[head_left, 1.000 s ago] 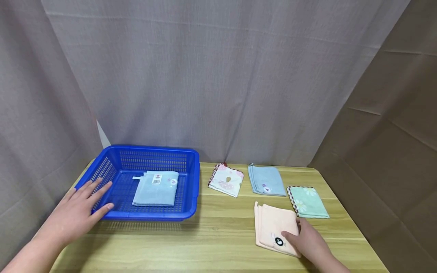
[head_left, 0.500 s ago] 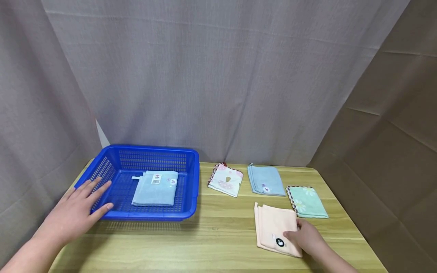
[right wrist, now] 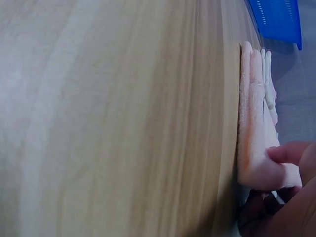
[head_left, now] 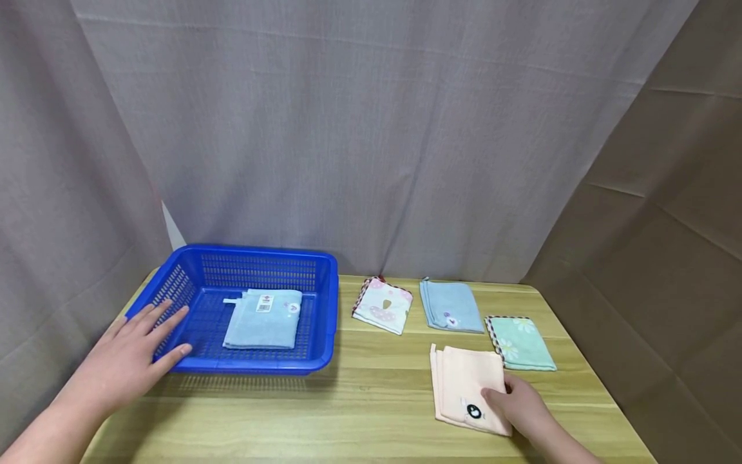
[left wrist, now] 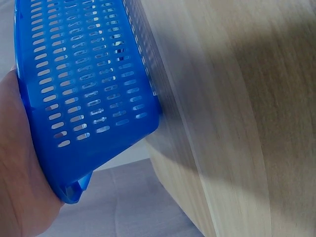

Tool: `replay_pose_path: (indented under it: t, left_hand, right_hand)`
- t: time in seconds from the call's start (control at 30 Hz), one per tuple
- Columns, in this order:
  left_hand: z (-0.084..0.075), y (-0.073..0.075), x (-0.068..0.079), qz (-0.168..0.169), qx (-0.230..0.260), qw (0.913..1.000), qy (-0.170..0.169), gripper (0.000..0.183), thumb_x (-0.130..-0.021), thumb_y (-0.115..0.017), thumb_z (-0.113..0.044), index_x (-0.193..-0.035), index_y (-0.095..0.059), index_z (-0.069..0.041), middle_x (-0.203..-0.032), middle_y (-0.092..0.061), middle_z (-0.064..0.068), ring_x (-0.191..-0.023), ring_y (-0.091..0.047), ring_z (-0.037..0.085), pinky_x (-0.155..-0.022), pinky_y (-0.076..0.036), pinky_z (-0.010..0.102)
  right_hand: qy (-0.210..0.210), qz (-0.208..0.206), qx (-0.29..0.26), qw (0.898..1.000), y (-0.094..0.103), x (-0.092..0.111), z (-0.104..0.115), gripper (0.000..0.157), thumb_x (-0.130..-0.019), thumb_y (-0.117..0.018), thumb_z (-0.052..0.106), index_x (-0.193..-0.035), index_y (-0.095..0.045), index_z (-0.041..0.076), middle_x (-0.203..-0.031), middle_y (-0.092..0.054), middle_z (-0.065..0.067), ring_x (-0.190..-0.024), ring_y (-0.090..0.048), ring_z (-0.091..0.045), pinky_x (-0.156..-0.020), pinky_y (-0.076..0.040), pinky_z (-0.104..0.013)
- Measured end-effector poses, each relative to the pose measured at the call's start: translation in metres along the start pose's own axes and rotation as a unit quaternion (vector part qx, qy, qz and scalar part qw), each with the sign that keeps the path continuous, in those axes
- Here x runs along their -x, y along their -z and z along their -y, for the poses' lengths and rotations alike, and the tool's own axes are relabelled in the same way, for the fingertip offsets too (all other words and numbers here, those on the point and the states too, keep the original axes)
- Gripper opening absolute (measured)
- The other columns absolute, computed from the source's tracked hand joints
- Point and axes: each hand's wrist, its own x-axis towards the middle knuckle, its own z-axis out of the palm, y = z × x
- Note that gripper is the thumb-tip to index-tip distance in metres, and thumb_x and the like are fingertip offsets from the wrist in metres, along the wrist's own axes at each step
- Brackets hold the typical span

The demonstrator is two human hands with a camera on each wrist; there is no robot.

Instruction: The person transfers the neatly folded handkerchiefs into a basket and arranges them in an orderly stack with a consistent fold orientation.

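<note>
Blue plastic, the rim of the basket (head_left: pixel 249 365), meets the left grip (head_left: pixel 130 361) at the far left. A hard press there could tilt or skid the basket, since its sloping left wall stands close to the edge of the bench (head_left: pixel 359 406). The left grip lies palm down across that rim, fingers straight and parted, thumb angled inward, forearm rising from the lower left; it touches the rim and grasps nothing.

Inside the basket the labelled towel (head_left: pixel 261 328) lies folded and flat; a knock from the left grip might slide it against a wall.

Right of the basket, the white towel (head_left: pixel 384 309) sits at a slant near the back of the bench, with the blue towel (head_left: pixel 452 306) beside it, apart. Neither looks at risk unless something brushes it.

Nearer the front is the peach towel (head_left: pixel 466 380), its badge (head_left: pixel 474 411) near the right thumb. Its layers sit out of line, so a hold at one side alone could let the left end sag or fan open, a loose thumb being the likely cause. Whether that end rests on the bench, I cannot tell.

The green towel (head_left: pixel 522 341) lies just behind, close enough that a backward sweep could drag it.

Lower right, the right grip (head_left: pixel 524 409) is closed on the peach towel's right edge, thumb on top, fingers tucked beneath, forearm reaching in from the lower right
</note>
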Motion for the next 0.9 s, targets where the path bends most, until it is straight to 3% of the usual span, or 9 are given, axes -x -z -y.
replay_pose_path:
  t: [0.37,0.57,0.9]
  left_hand:
    - [0.0006,-0.0011,0.0006,-0.01,0.0,0.9999,-0.004,0.068,-0.096,-0.059,-0.051,-0.152,-0.042,-0.016,-0.151,-0.04,0.023,-0.134,-0.035,0.052,-0.117,-0.004,0.062]
    - [0.001,-0.0011,0.0003,-0.011,0.0,0.9999,-0.003,0.068,-0.096,-0.059,-0.051,-0.152,-0.041,-0.017,-0.151,-0.04,0.023,-0.135,-0.035,0.051,-0.114,-0.011,0.066]
    - [0.0009,-0.0011,0.0006,-0.011,-0.001,0.9999,-0.004,0.068,-0.096,-0.059,-0.051,-0.151,-0.042,-0.017,-0.151,-0.04,0.023,-0.134,-0.036,0.052,-0.115,-0.01,0.065]
  right_hand:
    - [0.03,-0.023,-0.026,0.999,-0.0015,0.0062,0.0038,0.056,-0.096,-0.063,0.025,-0.135,-0.048,-0.012,-0.105,-0.066,-0.016,-0.083,-0.061,-0.018,-0.07,-0.051,-0.031]
    - [0.039,-0.026,-0.057,0.997,-0.0014,0.0069,0.0048,0.055,-0.095,-0.062,0.017,-0.138,-0.043,-0.012,-0.102,-0.066,-0.019,-0.077,-0.065,-0.017,-0.066,-0.055,-0.03]
    - [0.053,-0.033,-0.081,0.995,-0.0017,0.0091,0.0065,0.065,-0.094,-0.064,0.013,-0.149,-0.034,-0.004,-0.116,-0.064,-0.027,-0.076,-0.066,-0.016,-0.063,-0.055,-0.029]
